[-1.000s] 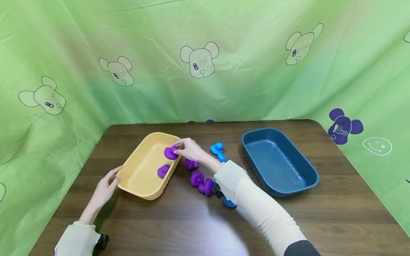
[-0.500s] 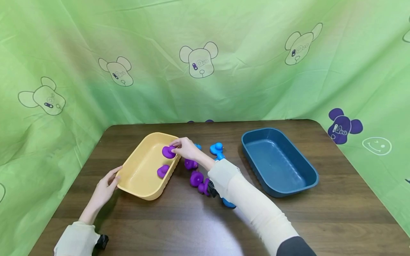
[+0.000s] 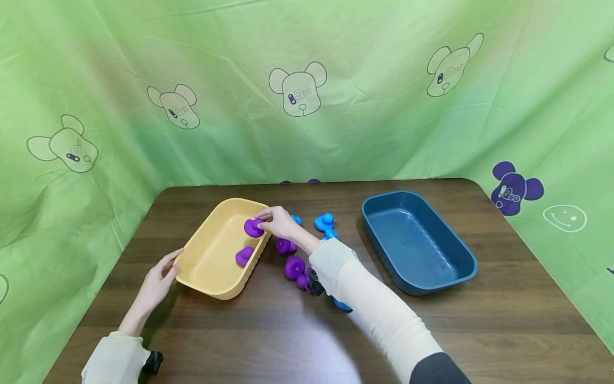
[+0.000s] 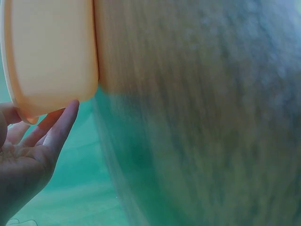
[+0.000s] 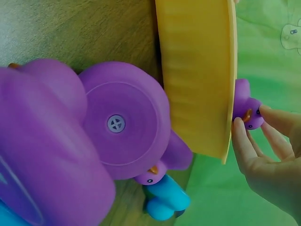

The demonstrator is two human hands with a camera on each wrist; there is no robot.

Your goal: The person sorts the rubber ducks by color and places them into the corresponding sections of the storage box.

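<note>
My right hand (image 3: 284, 224) pinches a purple rubber duck (image 3: 252, 228) between thumb and fingers, just inside the right rim of the yellow bin (image 3: 211, 253). In the right wrist view the fingertips sit at the held duck's head (image 5: 254, 111), and its orange beak shows. A second purple duck (image 3: 244, 256) lies in the bin near its right wall. At the bin's left side, my left hand (image 3: 155, 280) holds the rim. The left wrist view shows its fingers (image 4: 66, 123) along the outer wall and its thumb near the lip.
Purple ducks (image 3: 295, 268) and blue ducks (image 3: 324, 222) lie between the two bins, partly hidden under the right forearm. One purple duck shows its round base (image 5: 117, 125). A dark blue bin (image 3: 417, 240) stands at right on the wooden table (image 3: 230, 336). A green curtain (image 3: 355, 138) hangs behind.
My right hand and the pinched duck have shifted slightly left, further over the yellow bin, then stayed nearly still. My left hand has not moved.
</note>
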